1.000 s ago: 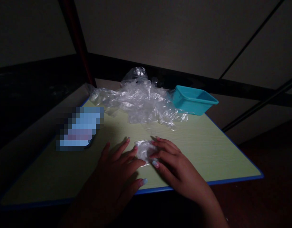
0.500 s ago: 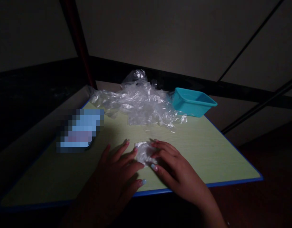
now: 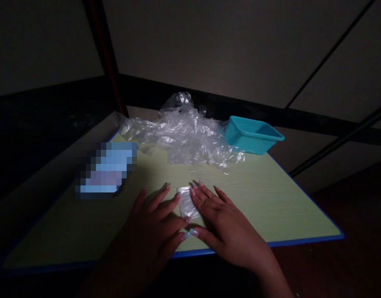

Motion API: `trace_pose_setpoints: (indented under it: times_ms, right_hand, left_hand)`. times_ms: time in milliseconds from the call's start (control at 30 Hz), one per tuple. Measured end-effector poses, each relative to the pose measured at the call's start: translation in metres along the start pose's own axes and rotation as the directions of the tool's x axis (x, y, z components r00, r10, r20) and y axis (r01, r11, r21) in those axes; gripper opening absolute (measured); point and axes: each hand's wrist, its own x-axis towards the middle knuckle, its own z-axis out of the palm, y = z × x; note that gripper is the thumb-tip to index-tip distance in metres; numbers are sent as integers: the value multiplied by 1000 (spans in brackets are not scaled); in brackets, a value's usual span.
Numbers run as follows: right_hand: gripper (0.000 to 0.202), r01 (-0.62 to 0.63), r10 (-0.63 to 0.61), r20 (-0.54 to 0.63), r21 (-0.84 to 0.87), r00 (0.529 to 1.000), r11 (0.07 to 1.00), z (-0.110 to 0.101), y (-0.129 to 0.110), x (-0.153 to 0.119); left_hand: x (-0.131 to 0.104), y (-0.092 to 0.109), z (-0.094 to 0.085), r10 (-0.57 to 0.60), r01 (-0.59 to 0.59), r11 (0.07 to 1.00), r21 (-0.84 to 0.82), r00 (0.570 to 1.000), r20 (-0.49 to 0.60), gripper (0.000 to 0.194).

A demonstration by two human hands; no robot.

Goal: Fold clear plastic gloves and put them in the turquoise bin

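Note:
A small folded piece of clear plastic, seemingly a bag (image 3: 188, 203), lies flat on the table near its front edge. My left hand (image 3: 159, 223) is open with fingers spread, its fingertips touching the left side of the folded plastic. From the right, my right hand (image 3: 223, 219) lies open, its fingers stretched out flat over the right part of the plastic and covering it. The two thumb tips almost meet below the plastic. Farther back spreads a crumpled heap of clear plastic bags (image 3: 190, 134).
A turquoise plastic basket (image 3: 255, 142) stands at the table's back right, next to the heap. At the left lies a device with a bright, blurred-out screen (image 3: 106, 169). The pale green table (image 3: 280, 207) has a blue edge, with panels behind it.
My right hand has flattened, its fingers stretching out over the plastic, which now looks smoother and more rectangular. My left hand has stayed nearly still.

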Motion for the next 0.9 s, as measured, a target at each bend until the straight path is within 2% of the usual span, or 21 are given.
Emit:
trace_pose_setpoints:
  times_ms: [167,333,500,667,767,900]
  right_hand:
    - [71,-21,21,-23,-4,1000,1000,1,1,-1]
    - [58,-15,16,6,-27,1000,1000,1,0,-1]
    - [58,-12,12,3,-21,1000,1000,-1,0,-1]
    - [69,-4,11,-100,76,995,997,3,6,-4]
    - [66,-10,27,-182,95,983,995,2,8,-6]
    - [61,-40,39,-147,-2,988,999,-13,0,1]
  left_hand:
    - [1,1,-2,9,-9,1000,-13,1000,4,24]
    - [2,2,-2,-34,34,999,-24,999,3,28]
    - [1,2,2,-41,40,999,-11,999,-34,28]
    - [1,-1,3,-6,6,1000,-4,999,-32,27]
    - [1,-3,2,31,-31,1000,-2,999,-34,32]
    - [2,-2,0,28,-30,999,-26,999,-46,33]
